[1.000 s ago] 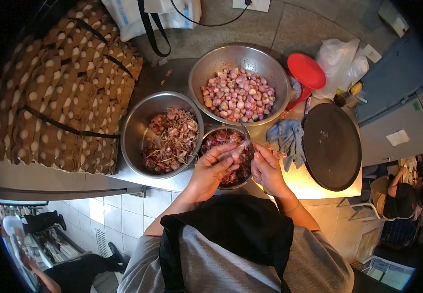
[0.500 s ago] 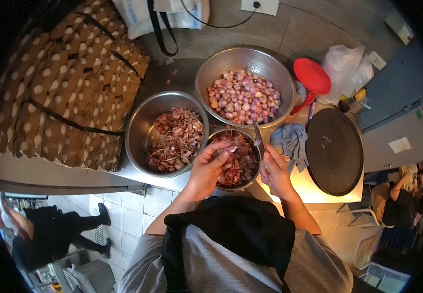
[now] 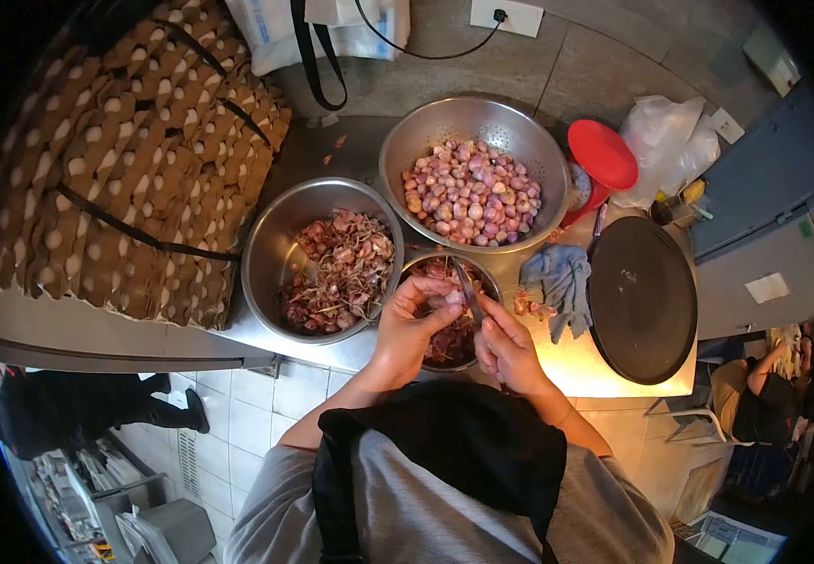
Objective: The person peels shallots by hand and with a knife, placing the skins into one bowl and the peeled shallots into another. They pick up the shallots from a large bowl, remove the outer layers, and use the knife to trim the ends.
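Pinched in the fingers of my left hand (image 3: 411,327) is a small shallot (image 3: 454,297). My right hand (image 3: 510,350) grips a knife (image 3: 470,293), whose blade lies against or right beside the shallot. Both hands are over a small metal bowl (image 3: 445,361) of reddish skins and peelings, partly hidden by them. Behind it, a large metal colander (image 3: 543,155) contains many pinkish-purple shallots (image 3: 473,193). Left of my hands, a wider metal bowl (image 3: 271,226) holds shallots with dry roots and skins (image 3: 341,263).
Stacked egg trays (image 3: 125,169) stand at the left. To the right are a blue-grey cloth (image 3: 560,277), a round black pan (image 3: 645,301), a red plastic item (image 3: 602,155) and a plastic bag (image 3: 661,141). One person (image 3: 87,409) is at lower left, another (image 3: 769,395) at far right.
My right hand has moved left, bringing the knife to the shallot in my left hand. Some peel bits beside the cloth are now uncovered. The person at lower left has shifted.
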### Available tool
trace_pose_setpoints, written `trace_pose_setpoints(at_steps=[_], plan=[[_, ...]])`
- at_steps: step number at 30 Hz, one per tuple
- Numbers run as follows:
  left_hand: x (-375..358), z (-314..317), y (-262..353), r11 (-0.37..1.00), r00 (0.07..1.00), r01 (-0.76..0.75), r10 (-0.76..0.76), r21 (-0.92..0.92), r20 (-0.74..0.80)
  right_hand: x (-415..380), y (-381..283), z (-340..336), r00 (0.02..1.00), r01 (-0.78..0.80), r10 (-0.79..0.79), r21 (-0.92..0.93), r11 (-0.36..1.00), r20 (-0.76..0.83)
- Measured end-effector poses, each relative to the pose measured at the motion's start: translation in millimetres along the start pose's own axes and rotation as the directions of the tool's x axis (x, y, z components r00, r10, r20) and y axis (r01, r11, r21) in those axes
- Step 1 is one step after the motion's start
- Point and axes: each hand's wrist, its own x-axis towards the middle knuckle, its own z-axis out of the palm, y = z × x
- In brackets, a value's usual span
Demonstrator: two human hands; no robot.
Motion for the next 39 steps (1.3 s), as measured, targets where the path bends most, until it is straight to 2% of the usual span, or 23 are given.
trace_pose_setpoints(at_steps=[2,4,10,12,16,19,24,28,32,33,36,38,39], plan=[[0.0,-0.7,-1.8,1.000,1.000,0.010,-0.009,-0.016,0.015,0.2,-0.5,0.6,0.998,-0.040,0.044,0.092,0.995,-0.042],[0.1,0.2,-2.7,1.000,0.999,0.021,-0.021,-0.023,0.026,1.9,-0.4,-1.1,0.999,-0.014,0.016,0.063,0.998,-0.040],[1.1,7.6,10.1,0.965,0.988,0.151,-0.154,-0.214,0.006,1.2,-5.9,0.3,0.998,0.004,0.000,0.050,0.999,-0.067],[2.2,-2.3,4.3,0.944,0.984,0.178,-0.174,-0.277,0.040,0.5,-6.1,1.2,0.997,0.016,-0.013,0.045,0.999,-0.075],[12.2,-20.1,-8.2,0.927,0.990,0.139,-0.139,-0.348,0.025,2.1,2.8,-2.3,0.996,0.055,-0.054,0.013,0.998,-0.072],[14.9,-14.2,3.1,0.940,0.988,0.144,-0.152,-0.309,-0.002,2.2,-0.5,0.2,0.999,0.025,-0.022,0.048,0.999,-0.043],[18.0,-16.3,-4.9,0.941,0.968,0.249,-0.251,-0.229,0.020,0.2,-0.7,4.4,1.000,-0.007,0.009,0.112,0.994,-0.018],[11.8,-18.6,-7.8,0.866,0.916,0.394,-0.340,-0.308,0.215,-4.0,-1.5,6.9,0.999,-0.021,0.024,0.087,0.996,-0.040],[9.1,-21.6,-12.1,0.946,0.951,0.289,-0.266,-0.149,0.159,-5.2,-3.5,9.1,0.995,0.018,-0.011,0.069,0.997,-0.102],[9.7,-21.3,-10.8,0.945,0.962,0.265,-0.246,-0.193,0.117,-6.0,-2.6,6.3,0.991,0.039,-0.026,0.097,0.995,-0.131],[20.1,-31.5,-4.4,0.958,0.974,0.226,-0.222,-0.177,0.039,-9.1,-4.3,-1.7,0.980,0.086,-0.063,0.115,0.990,-0.190],[27.3,-27.2,7.9,0.986,0.986,0.164,-0.164,-0.013,-0.015,-13.6,-6.1,-5.1,0.979,0.091,-0.076,0.067,0.994,-0.190],[34.5,-21.1,17.6,0.988,0.992,0.123,-0.122,0.094,-0.012,-15.4,-5.1,-3.7,0.978,0.029,-0.012,0.076,0.997,-0.207]])
